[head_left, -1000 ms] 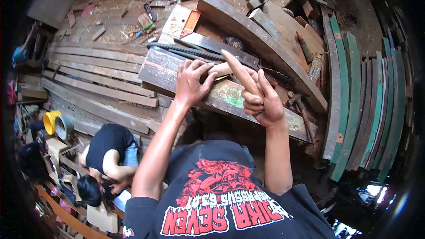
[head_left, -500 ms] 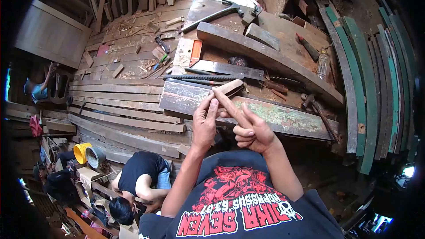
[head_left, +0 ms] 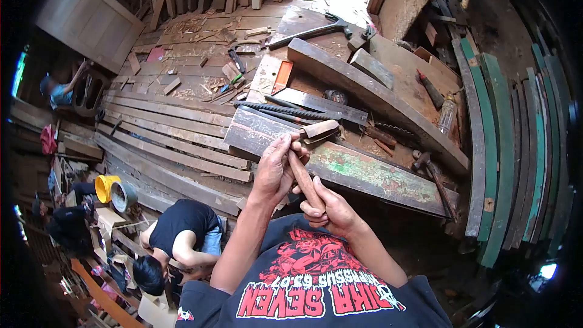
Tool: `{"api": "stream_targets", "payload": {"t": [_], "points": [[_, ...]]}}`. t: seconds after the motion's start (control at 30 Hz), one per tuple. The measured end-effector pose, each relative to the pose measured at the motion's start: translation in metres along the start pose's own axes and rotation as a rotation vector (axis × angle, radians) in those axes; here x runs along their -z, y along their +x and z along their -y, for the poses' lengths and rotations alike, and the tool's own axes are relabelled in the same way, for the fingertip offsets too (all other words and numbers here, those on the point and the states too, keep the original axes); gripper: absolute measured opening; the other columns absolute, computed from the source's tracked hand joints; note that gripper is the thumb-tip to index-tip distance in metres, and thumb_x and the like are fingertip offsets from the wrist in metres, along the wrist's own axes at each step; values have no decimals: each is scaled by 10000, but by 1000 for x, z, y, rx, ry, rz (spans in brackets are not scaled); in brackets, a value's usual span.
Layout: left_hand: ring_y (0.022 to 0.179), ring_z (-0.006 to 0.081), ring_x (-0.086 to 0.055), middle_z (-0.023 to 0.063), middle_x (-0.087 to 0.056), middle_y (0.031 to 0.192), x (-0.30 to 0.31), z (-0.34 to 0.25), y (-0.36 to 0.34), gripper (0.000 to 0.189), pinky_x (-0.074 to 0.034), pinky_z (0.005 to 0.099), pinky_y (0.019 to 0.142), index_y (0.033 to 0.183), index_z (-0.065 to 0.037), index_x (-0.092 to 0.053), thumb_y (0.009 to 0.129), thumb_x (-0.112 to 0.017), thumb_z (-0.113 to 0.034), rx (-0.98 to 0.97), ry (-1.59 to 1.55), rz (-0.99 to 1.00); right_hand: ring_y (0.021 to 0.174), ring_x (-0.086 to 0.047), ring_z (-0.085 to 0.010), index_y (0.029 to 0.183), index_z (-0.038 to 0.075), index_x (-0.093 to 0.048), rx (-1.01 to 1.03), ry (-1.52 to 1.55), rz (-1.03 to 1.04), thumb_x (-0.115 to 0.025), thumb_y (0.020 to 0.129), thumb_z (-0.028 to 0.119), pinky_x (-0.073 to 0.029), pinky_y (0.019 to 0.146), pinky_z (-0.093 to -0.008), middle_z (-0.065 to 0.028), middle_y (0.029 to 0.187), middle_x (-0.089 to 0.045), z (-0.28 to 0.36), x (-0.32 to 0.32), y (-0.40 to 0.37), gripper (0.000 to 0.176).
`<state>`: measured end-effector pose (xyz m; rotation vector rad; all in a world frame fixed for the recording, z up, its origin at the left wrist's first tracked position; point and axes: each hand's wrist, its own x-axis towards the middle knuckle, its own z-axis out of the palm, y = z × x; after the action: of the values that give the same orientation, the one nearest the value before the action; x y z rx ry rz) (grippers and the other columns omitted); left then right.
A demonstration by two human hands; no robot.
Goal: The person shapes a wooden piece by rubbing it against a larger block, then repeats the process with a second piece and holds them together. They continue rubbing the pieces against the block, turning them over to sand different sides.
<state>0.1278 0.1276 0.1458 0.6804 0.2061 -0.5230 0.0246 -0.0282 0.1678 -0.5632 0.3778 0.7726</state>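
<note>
My left hand is closed around the far end of a wooden handle, its fingers near the tip. My right hand wraps round the near end of the same handle, close to my shirt. Just beyond my left fingers, a short curved wooden piece lies over the plank with worn green and white paint. Dark twisted rods and a metal square with an orange stock lie farther off on the bench.
A bow-shaped saw, a thick beam, a hammer and a clear-handled tool lie ahead. Green boards stand at right. One person bends at lower left; another sits at far left.
My hands and the handle have moved left and nearer my body. The handle is tilted more steeply. The camera view has turned slightly, and the curved wooden piece now shows apart from the handle.
</note>
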Motion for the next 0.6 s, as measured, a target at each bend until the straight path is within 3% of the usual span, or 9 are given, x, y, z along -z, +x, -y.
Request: {"api": "stream_targets", "payload": {"t": [0.13, 0.2, 0.3, 0.4, 0.43, 0.47, 0.57, 0.6], "points": [[726, 87, -535, -58, -448, 707, -7, -8, -13, 261, -558, 337, 840, 1075, -97, -611, 1158, -477, -305, 18, -50, -48, 448, -244, -39, 1335, 98, -580, -103, 122, 101, -259, 1124, 652, -238, 450, -204, 97, 579, -336, 7, 11, 3, 673], [603, 66, -401, -90, -314, 608, -4, -11, -18, 310, -502, 299, 742, 946, -139, -564, 1161, -462, -339, -2, -84, -106, 457, -268, -37, 1305, 107, -586, -104, 62, 100, -278, 1122, 654, -250, 448, -208, 92, 608, -381, 11, 10, 5, 654], [562, 61, -363, -95, -293, 594, 2, -20, -26, 322, -467, 292, 708, 926, -145, -554, 1163, -452, -337, -98, -143, -174, 488, -313, -22, 1382, 78, -586, 6, -159, -49, -361, 1142, 563, -285, 455, -203, 55, 696, -504, 14, 1, 5, 586], [697, 104, -520, -35, -463, 718, 10, -21, -34, 277, -539, 343, 833, 1002, -90, -595, 1158, -464, -278, -157, -39, -232, 513, -347, -15, 1501, 47, -544, 152, -260, -102, -423, 1154, 404, -322, 472, -192, 27, 762, -565, 35, -3, 6, 512], [734, 118, -559, -14, -506, 757, 8, -21, -37, 265, -555, 358, 864, 1025, -71, -602, 1156, -470, -261, -170, 11, -277, 509, -313, -26, 1480, 43, -558, 162, -245, -120, -414, 1153, 398, -309, 475, -199, 18, 730, -524, 41, -5, 5, 504], [911, 158, -660, 46, -641, 924, 22, -19, -43, 278, -557, 365, 932, 1148, -26, -639, 1154, -472, -248, -172, 128, -168, 507, -314, -24, 1466, 40, -566, 166, -278, -139, -407, 1155, 412, -312, 475, -198, 16, 729, -528, 47, -9, 4, 510], [1033, 206, -684, 84, -686, 1057, 9, -23, -59, 303, -551, 393, 996, 1237, -3, -640, 1146, -475, -241, -106, 186, -206, 499, -319, -18, 1432, 34, -584, 152, -276, -144, -395, 1156, 463, -319, 472, -193, 20, 715, -526, 56, -8, 4, 544], [1165, 256, -691, 144, -715, 1178, 14, -23, -61, 342, -548, 408, 1035, 1317, 25, -623, 1142, -474, -228, -127, 168, -123, 496, -321, -16, 1422, 32, -589, 141, -259, -138, -391, 1155, 481, -322, 471, -192, 22, 709, -524, 57, -6, 4, 559]]}}
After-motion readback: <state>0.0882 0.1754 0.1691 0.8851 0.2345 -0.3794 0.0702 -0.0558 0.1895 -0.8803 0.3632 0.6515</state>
